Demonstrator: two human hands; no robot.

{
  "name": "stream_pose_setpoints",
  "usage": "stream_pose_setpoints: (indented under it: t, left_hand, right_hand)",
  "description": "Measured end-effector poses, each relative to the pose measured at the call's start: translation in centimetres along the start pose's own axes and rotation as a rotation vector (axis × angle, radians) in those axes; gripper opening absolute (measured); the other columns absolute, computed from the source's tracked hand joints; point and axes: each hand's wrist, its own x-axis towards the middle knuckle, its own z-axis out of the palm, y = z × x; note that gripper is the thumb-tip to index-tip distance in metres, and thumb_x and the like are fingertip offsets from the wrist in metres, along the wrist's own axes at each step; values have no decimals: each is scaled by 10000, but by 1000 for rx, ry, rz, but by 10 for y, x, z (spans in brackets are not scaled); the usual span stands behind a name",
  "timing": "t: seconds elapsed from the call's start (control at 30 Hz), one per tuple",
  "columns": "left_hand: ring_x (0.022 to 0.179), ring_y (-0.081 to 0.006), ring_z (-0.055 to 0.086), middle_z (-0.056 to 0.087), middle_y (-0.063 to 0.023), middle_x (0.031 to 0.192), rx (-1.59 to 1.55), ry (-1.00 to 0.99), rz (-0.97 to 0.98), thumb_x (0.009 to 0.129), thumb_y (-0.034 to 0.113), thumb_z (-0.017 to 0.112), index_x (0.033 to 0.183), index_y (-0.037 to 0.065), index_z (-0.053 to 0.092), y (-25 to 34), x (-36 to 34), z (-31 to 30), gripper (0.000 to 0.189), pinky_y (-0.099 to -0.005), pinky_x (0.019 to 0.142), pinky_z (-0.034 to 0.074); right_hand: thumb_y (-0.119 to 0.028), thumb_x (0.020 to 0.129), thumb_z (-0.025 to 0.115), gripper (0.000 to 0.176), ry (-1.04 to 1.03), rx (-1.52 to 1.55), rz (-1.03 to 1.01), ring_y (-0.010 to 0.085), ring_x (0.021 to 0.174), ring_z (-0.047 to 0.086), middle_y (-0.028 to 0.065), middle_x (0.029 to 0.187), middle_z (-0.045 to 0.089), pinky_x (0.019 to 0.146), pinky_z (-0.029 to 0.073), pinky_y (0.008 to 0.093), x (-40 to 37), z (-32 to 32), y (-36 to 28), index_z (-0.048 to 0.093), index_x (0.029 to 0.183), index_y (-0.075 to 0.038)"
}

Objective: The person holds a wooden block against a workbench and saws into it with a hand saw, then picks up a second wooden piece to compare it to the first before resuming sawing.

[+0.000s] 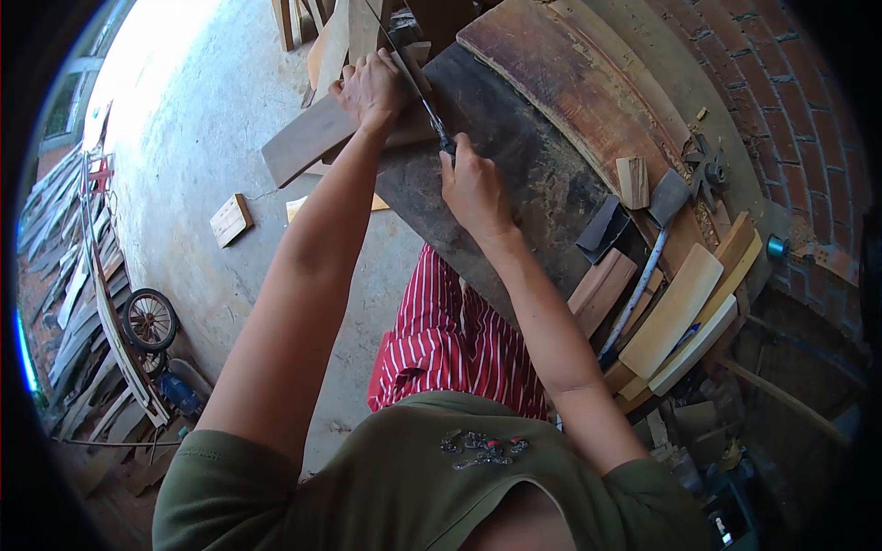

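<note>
My right hand (475, 188) is closed round the dark handle of a saw (426, 103), whose thin blade runs up and away to the top edge of the view. Just left of the blade, my left hand (372, 90) presses down on a wooden board (308, 138), fingers bent over it. One end of this board juts out past the left side of the dark worktable (413, 188). Other lengths of wood lie close to the left hand at the top, and the far part of the blade overlaps them.
A long brown plank (570, 83) lies along the table's far right side. Nearer are a hammer (669, 197), a small wood block (632, 182) and several offcuts (675, 310). A wood piece (231, 220) rests on the concrete floor. At left stands a wheel (150, 320); a brick wall (781, 101) is at right.
</note>
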Motion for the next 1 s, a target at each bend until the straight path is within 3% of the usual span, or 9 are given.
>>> stream_pose_setpoints:
  t: [0.07, 0.23, 0.3, 0.5, 0.67, 0.77, 0.83, 0.9, 1.0]
  left_hand:
    - [1109, -263, 608, 718, -86, 1100, -18, 23, 32, 1034, 370, 323, 1053, 133, 727, 0, 3, 2, 470, -473, 1004, 317]
    - [1124, -280, 606, 718, -73, 1129, -12, 36, 18, 1033, 379, 304, 1067, 133, 724, 0, 3, 3, 488, -486, 1010, 311]
    - [1129, -282, 602, 713, -66, 1149, 11, -20, 16, 1031, 388, 300, 1074, 137, 724, -3, 1, 0, 495, -490, 1011, 310]
    - [1159, -289, 582, 698, -59, 1206, 17, -124, 7, 1025, 420, 300, 1115, 147, 717, -5, 15, 11, 507, -494, 1019, 303]
    - [1166, -286, 574, 696, -55, 1211, -16, -108, -31, 1024, 416, 302, 1136, 145, 705, -2, 10, 6, 498, -491, 1018, 306]
    - [1184, -283, 564, 687, -56, 1231, 16, -125, 10, 1026, 408, 297, 1168, 142, 696, -4, 14, 6, 500, -493, 1020, 308]
    - [1188, -287, 564, 687, -63, 1229, 6, -118, 28, 1027, 409, 295, 1172, 137, 695, -6, 16, 7, 505, -491, 1022, 307]
    - [1191, -292, 564, 688, -70, 1227, 2, -118, 47, 1028, 409, 293, 1177, 132, 695, -3, 13, 5, 510, -489, 1025, 307]
    - [1193, -289, 570, 693, -79, 1214, 35, -141, -54, 1029, 411, 290, 1163, 125, 703, 1, 8, -5, 520, -486, 1025, 307]
  right_hand:
    - [-185, 994, 551, 210, -50, 36, 16, 479, 790, 656, 288, 787, 662, 621, 520, 557, -2, -3, -5, 499, 1076, 1]
    - [-136, 973, 572, 195, -86, 56, 99, 462, 774, 669, 277, 744, 657, 592, 526, 538, -110, -46, 23, 495, 1082, 5]
    - [-138, 925, 632, 233, -191, -52, 125, 415, 785, 704, 246, 834, 693, 627, 572, 488, -129, -56, 15, 505, 1071, -8]
    - [-167, 948, 611, 243, -24, -32, 24, 403, 756, 711, 230, 774, 697, 632, 581, 486, 7, 0, 1, 548, 1111, 1]
    - [-151, 931, 629, 237, -58, 18, 79, 401, 751, 712, 236, 766, 693, 614, 579, 489, -112, -34, 24, 545, 1091, 1]
    - [-146, 924, 635, 238, -86, -4, 96, 403, 747, 711, 243, 762, 689, 606, 577, 483, -136, -52, 27, 543, 1088, 1]
    - [-146, 931, 629, 222, -173, -12, 106, 405, 732, 709, 244, 752, 687, 601, 577, 474, -78, -43, 13, 540, 1069, 4]
    - [-140, 938, 621, 196, 20, 31, -16, 406, 713, 708, 236, 732, 684, 596, 577, 471, -10, -2, 10, 537, 1041, 4]
    - [-131, 959, 602, 202, -25, 94, 34, 443, 772, 684, 262, 760, 673, 599, 550, 518, -6, -2, 8, 504, 1074, 3]
